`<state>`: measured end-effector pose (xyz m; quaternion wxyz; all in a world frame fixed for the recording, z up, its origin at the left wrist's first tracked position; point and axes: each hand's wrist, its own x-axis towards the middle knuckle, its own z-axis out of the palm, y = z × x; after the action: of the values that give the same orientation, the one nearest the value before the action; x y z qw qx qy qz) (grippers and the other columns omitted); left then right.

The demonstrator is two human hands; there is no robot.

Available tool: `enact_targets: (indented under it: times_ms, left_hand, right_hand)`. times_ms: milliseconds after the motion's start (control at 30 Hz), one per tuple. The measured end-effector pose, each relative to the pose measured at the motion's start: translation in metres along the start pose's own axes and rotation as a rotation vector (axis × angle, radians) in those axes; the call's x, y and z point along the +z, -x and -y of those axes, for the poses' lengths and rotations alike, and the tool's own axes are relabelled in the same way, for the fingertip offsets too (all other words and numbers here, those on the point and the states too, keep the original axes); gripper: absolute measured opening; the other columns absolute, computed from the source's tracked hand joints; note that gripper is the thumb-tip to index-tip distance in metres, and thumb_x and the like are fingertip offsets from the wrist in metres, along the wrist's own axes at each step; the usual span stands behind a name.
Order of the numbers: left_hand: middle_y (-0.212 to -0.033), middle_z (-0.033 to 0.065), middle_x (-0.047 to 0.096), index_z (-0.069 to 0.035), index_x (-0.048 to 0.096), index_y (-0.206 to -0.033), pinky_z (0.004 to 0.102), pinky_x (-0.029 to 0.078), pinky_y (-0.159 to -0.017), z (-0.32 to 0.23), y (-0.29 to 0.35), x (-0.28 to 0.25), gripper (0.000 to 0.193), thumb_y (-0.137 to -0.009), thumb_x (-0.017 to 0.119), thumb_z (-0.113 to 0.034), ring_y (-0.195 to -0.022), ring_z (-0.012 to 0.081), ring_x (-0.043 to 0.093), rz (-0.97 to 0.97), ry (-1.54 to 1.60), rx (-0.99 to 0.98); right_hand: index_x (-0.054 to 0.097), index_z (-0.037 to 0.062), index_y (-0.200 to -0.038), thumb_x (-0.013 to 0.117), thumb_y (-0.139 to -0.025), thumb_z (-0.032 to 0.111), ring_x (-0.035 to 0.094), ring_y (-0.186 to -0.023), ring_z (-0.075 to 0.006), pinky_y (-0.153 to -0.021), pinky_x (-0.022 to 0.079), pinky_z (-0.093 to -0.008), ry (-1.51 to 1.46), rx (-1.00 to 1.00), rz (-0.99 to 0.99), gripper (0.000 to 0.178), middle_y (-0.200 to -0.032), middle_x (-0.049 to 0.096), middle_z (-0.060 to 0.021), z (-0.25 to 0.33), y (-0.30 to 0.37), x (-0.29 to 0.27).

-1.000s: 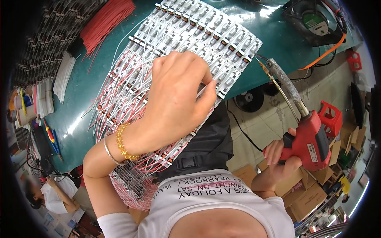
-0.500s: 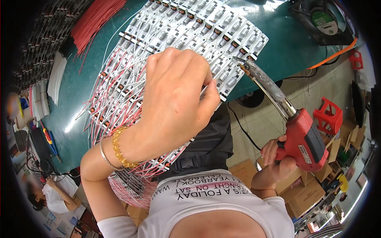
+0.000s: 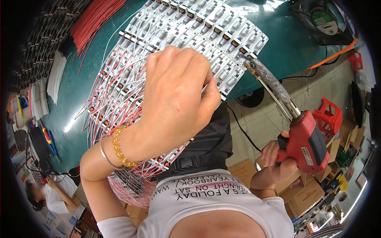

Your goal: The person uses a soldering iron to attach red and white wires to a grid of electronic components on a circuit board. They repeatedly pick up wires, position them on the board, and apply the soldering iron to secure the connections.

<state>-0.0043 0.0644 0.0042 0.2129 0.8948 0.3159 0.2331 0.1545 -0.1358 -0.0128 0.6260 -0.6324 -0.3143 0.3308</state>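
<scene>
A panel of small white circuit boards (image 3: pixel 228 37) lies on the green table, with many red and white wires trailing from its left part. Over its middle, my left hand (image 3: pixel 176 93) is closed with the fingers curled down toward the boards; the fingertips and anything in them are hidden behind the hand. My right hand (image 3: pixel 276 156) grips the handle of a red and black soldering gun (image 3: pixel 307 142) at the right. The gun's long, darkened metal barrel slants up and left, its tip close to the panel's right edge; whether it touches a board I cannot tell.
Bundles of red wires (image 3: pixel 95 23) and white wires (image 3: pixel 57 77) lie on the table (image 3: pixel 75 119) at the left. A black fan (image 3: pixel 325 23) stands at the far right corner. A red stool (image 3: pixel 328 115) and cardboard boxes (image 3: pixel 305 196) are on the floor. Another person (image 3: pixel 59 192) sits at lower left.
The soldering gun has shifted slightly right, its tip moving right along the panel's edge with my right hand. My left hand has stayed nearly still.
</scene>
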Motion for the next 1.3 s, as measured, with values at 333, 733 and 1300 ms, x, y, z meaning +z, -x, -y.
enact_targets:
  times_ms: [333,733,1300]
  left_hand:
    - [-0.082,0.0058,0.059,-0.006,0.051,-0.069,0.0334,0.034,-0.074,-0.003,0.000,-0.003,0.014,-0.070,0.064,0.000,-0.079,0.0236,0.051,-0.024,0.102,0.013]
    - [-0.084,0.0054,0.057,-0.007,0.050,-0.070,0.0340,0.033,-0.075,-0.006,0.000,0.003,0.014,-0.069,0.063,-0.001,-0.081,0.0233,0.050,0.020,0.036,0.003]
    - [-0.081,0.0043,0.056,-0.007,0.050,-0.070,0.0347,0.033,-0.074,-0.007,0.001,0.004,0.015,-0.069,0.064,-0.001,-0.079,0.0227,0.049,-0.011,0.024,0.016]
  right_hand:
    - [0.038,-0.0092,-0.119,0.051,-0.080,0.062,0.038,-0.035,-0.0084,-0.038,0.036,-0.0224,-0.123,-0.017,0.023,0.082,-0.044,0.041,0.0022,0.000,0.003,-0.009]
    - [0.044,-0.0056,-0.107,0.055,-0.079,0.060,0.040,-0.035,-0.0113,-0.039,0.037,-0.0242,-0.018,0.047,0.002,0.072,-0.045,0.044,0.0000,-0.003,0.013,-0.014]
    - [0.040,-0.0086,-0.117,0.053,-0.080,0.059,0.040,-0.035,-0.0109,-0.040,0.038,-0.0233,-0.011,-0.011,0.009,0.079,-0.044,0.042,-0.0005,-0.002,0.010,-0.011]
